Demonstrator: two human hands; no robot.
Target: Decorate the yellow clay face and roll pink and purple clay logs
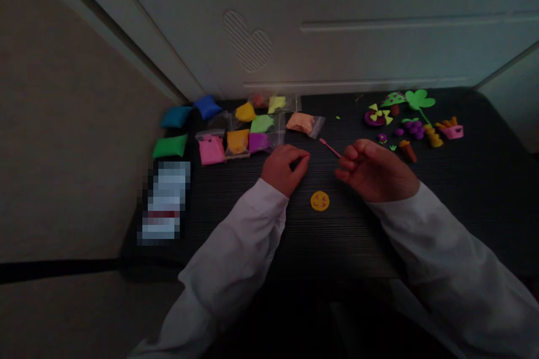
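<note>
A round yellow clay smiley face (320, 201) with purple features lies flat on the dark table, between and just below my two hands. My left hand (284, 169) is closed at the left of it, thumb and forefinger brought together; anything between them is too small to make out. On the right, my right hand (377, 173) is turned palm inward with its fingers curled in, and their contents, if any, cannot be seen. A thin pink modelling tool (330, 148) reaches to the right fingertips; whether they touch it is unclear.
Clay packets, such as a pink one (211, 149) and a peach one (301, 122), lie at the back left. A phone-like blurred rectangle (166, 202) is at the left. Small clay models, including a green flower (420, 99) and a pink fries cup (455, 132), stand back right.
</note>
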